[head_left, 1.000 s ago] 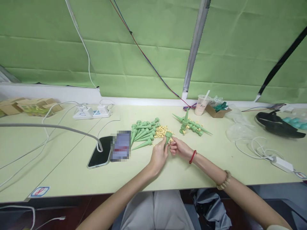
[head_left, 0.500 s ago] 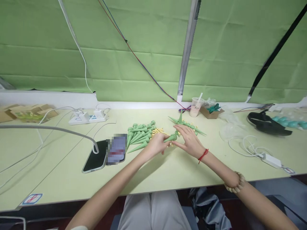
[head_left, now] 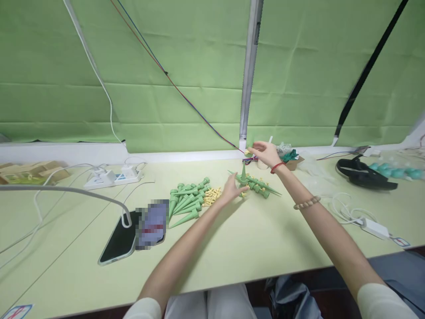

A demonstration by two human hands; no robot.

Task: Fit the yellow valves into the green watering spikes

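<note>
Grip: left hand (head_left: 230,190) wide beside upright green spike (head_left: 243,173), right hand (head_left: 268,153) narrow at small yellow piece (head_left: 246,152).

Right hand (head_left: 265,153) blocks most of the cup (head_left: 262,165), and that yellowish bit (head_left: 247,152) by its fingertips is too small to make out. Phone screen (head_left: 152,225) is pixelated mush. Bottom-left sticker (head_left: 18,312) gets chopped by the edge.

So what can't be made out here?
In the head view:
Lit phone screen: covered by pixelation.
Cup: mostly hidden by the right hand.
Piece at that hand's fingers: too small to identify.
Yellow pieces: too small to count.
Lower-left label: cut off by the bottom edge.
</note>
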